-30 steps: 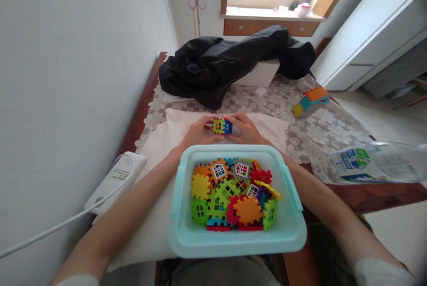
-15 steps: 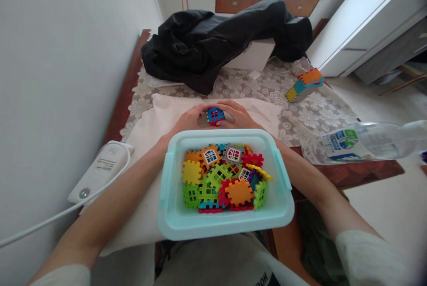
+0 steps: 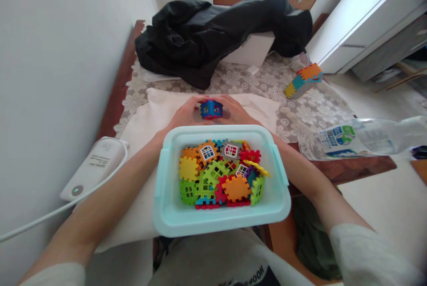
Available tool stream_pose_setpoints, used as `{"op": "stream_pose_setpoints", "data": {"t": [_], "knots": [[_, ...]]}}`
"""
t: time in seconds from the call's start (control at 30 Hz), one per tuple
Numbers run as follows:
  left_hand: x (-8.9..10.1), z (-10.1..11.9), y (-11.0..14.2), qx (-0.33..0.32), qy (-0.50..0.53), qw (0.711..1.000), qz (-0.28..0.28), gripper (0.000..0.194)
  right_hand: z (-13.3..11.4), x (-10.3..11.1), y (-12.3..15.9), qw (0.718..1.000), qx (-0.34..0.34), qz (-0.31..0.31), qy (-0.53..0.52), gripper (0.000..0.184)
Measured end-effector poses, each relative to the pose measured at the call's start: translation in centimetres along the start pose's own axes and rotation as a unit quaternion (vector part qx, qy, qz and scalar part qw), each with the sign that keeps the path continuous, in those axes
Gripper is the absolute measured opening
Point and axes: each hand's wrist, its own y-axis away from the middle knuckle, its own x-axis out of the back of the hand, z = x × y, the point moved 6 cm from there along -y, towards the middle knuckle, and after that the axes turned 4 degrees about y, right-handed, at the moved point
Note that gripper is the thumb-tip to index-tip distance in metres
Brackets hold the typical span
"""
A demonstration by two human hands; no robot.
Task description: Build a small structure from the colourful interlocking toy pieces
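Beyond the light-blue tub, my left hand [image 3: 187, 112] and my right hand [image 3: 234, 110] are both closed on a small block built of blue and red interlocking tiles [image 3: 211, 109]. Two of its blue faces, with window openings, point towards me. My left fingers grip its left side and my right fingers its right side; the tub's rim hides the lower parts of both hands. Between my forearms, close to my body, the light-blue plastic tub [image 3: 222, 223] holds several loose tiles, among them an orange tile [image 3: 236, 188], a yellow tile [image 3: 188, 169] and a green window tile [image 3: 189, 192].
An orange, blue and yellow tile structure [image 3: 303, 80] stands at the right back. A clear plastic bottle [image 3: 363, 137] lies on the right. Black cloth [image 3: 207, 39] covers a white box [image 3: 250, 50] at the back. On the left sits a white power strip [image 3: 95, 170] with a cable.
The blue and red block has turned, so two blue faces show where mainly one did. Both hands still hold it. The whole view has shifted slightly.
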Motion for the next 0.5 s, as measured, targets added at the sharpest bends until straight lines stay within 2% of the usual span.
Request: {"op": "stream_pose_setpoints", "data": {"t": [0.1,0.2,0.33,0.5], "knots": [[0.1,0.7,0.1,-0.008,-0.01,1.0,0.013,0.08,0.3,-0.1,0.1,1.0,0.004,-0.021,-0.007,0.075],[0.0,0.5,0.2,0.018,0.052,0.999,0.004,0.075,0.6,-0.2,0.1,1.0,0.015,-0.022,-0.014,0.076],[0.1,-0.2,0.1,0.024,0.1,0.995,0.017,0.076,1.0,-0.3,-0.1,1.0,-0.004,-0.006,-0.029,0.077],[-0.3,-0.3,0.0,0.008,0.098,0.995,-0.006,0.069,0.7,-0.1,0.0,1.0,0.005,-0.016,-0.002,0.078]]}}
